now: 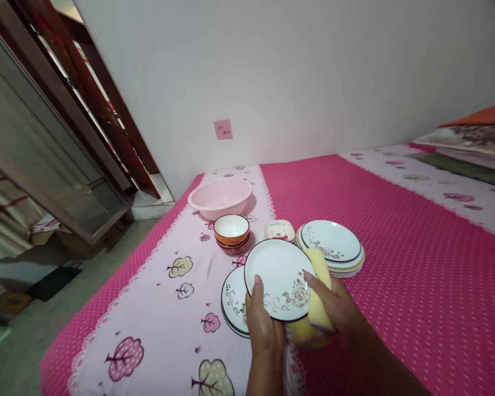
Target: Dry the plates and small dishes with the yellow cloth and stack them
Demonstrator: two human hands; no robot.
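Observation:
A round white plate (278, 272) with a dark rim and a floral print is held up, tilted toward me. My left hand (262, 319) grips its lower left edge, thumb on the face and fingers underneath. At the plate's right edge my right hand (334, 302) is closed on a yellow cloth (322, 305), which is pressed against the rim. Part of the cloth hangs below the plate. Beneath and left of the held plate lies a short stack of similar plates (232, 302), partly hidden. Just behind the cloth stands a taller plate stack (334, 239).
Stacked bowls (231, 234), orange outside, stand left of a small squarish dish (279, 230). Behind them is a pink basin (220, 195). Everything rests on a bed with a pink patterned sheet (148, 324). Folded bedding (478, 137) lies at the far right; a wall closes the back.

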